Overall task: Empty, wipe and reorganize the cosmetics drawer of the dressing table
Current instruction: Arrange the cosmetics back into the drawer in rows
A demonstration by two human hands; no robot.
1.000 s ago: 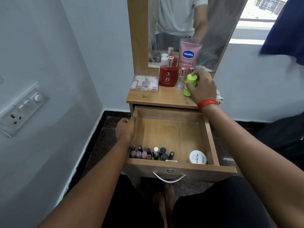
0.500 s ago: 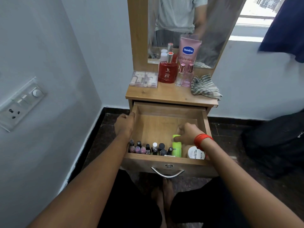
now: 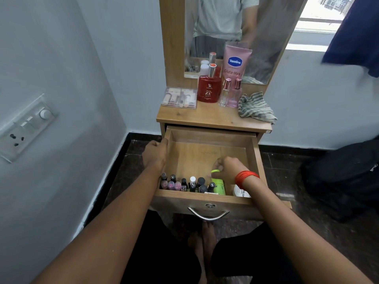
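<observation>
**Green bottle gripped at the front of the open drawer**

Right hand (image 3: 227,167) low in the drawer (image 3: 201,152), fingers curled round the top of the green bottle (image 3: 218,184) standing against the front wall. Just left of those fingers, a row of nail polish bottles (image 3: 180,184) along the same wall. Just right, under the wrist, a white jar (image 3: 240,191), half hidden. Behind the fingers, bare wood to the back wall. Left hand (image 3: 154,152) curled over the drawer's left rim. Further back, on the tabletop (image 3: 205,117): clear box (image 3: 179,97), red bottle (image 3: 209,89), pink tube (image 3: 235,60), striped cloth (image 3: 255,108) at the right edge. Dark floor below, wall close on the left.
</observation>
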